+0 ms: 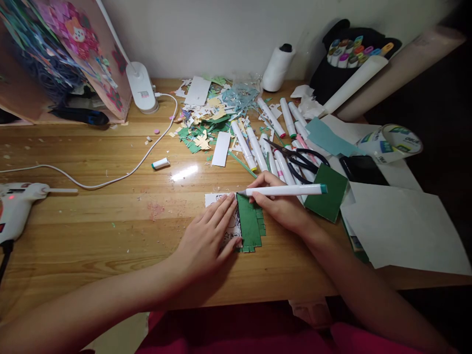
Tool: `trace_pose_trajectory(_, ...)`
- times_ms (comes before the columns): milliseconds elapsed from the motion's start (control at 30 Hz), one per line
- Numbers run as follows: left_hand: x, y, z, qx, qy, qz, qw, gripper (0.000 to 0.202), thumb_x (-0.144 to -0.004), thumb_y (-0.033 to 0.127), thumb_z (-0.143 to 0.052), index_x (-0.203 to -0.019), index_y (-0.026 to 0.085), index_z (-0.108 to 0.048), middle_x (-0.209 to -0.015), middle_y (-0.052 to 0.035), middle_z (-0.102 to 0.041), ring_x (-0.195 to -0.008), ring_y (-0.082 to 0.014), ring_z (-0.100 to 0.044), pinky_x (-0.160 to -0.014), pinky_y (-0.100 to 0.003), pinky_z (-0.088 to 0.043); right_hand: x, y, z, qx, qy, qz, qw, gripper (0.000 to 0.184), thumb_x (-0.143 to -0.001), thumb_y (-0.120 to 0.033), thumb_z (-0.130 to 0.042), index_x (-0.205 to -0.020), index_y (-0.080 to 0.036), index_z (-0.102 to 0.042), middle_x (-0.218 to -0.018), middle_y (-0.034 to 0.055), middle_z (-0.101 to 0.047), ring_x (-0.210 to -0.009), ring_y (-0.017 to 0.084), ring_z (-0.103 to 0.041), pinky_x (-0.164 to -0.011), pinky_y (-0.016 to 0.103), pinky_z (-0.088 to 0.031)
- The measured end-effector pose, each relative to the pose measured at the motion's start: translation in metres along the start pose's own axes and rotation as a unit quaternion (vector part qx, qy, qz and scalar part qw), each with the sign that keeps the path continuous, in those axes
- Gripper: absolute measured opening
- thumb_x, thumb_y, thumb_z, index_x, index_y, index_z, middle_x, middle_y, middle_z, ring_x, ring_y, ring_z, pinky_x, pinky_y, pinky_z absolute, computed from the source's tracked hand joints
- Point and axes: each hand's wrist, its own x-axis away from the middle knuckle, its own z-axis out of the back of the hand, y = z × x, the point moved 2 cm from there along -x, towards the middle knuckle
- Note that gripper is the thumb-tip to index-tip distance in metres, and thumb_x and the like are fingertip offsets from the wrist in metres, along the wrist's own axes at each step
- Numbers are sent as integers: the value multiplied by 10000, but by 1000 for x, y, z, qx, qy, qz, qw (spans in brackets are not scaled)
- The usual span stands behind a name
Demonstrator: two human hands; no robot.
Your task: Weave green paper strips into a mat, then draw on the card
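Wooden desk [110, 211], pale wall [206, 34] behind: one white marker [291, 190] in use over one green card piece [251, 223].

Left hand [206, 231], laid flat on the doodled white paper [211, 198], fingers together, thumb apart; right hand [282, 204], pinching the white marker between thumb and fingers, tip at the green card piece's upper left corner, contact unclear to me. Green card piece: on the desk, between the hands, beside the doodled white paper. Also listed: marker cap [161, 163], lying left; paper scraps [206, 120], heaped near the wall; black-handled scissors [299, 158], resting among loose markers [255, 147]; glue gun [18, 204], far left; tape roll [391, 142], right.
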Motion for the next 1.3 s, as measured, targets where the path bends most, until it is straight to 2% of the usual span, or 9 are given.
trace_pose_trajectory(433, 0, 0, -1, -9, -3, -3, 1000, 663, -944, 408, -431, -1472, 91, -183, -1536, -90, -239, -1408, -212, -202, -1142, -365, -237, 0, -1, 0, 11, 1, 0, 1000, 77, -858, -265, -540, -859, -193, -513, -776, -5, -565, -738, 155, -560, -678, 294, -444)
trace_pose_trajectory(567, -1, -1, -1, -8, 3, -5, 1000, 653, -946, 408, -421, -1471, 97, -188, -1533, -90, -246, -1408, -214, -204, -1140, -362, -238, 1, -2, 1, 16, -11, -4, 1000, 60, -846, -243, -542, -843, -198, -501, -763, -12, -552, -706, 147, -542, -629, 276, -423)
trace_pose_trajectory(900, -1, 0, -1, -18, 8, -5, 1000, 658, -941, 403, -423, -1472, 97, -184, -1536, -84, -241, -1410, -207, -198, -1144, -353, -223, 6, -13, 4, 43, -107, -53, 992, 87, -779, -192, -568, -758, -199, -484, -658, -46, -492, -569, 107, -441, -485, 222, -318)
trace_pose_trajectory(1033, -2, 1, -1, -20, 5, -6, 1000, 647, -943, 394, -418, -1470, 92, -195, -1536, -86, -238, -1410, -207, -197, -1145, -352, -218, 8, -16, 4, 44, -159, -60, 985, 97, -779, -183, -563, -770, -202, -468, -642, -54, -464, -540, 97, -413, -463, 210, -291)
trace_pose_trajectory(1300, -1, 1, 0, -12, 3, -7, 1000, 635, -941, 376, -417, -1466, 86, -207, -1533, -98, -243, -1409, -217, -202, -1142, -361, -228, 11, -18, 5, 54, -216, -49, 974, 112, -761, -132, -549, -783, -197, -460, -651, -50, -461, -560, 97, -400, -470, 205, -290)
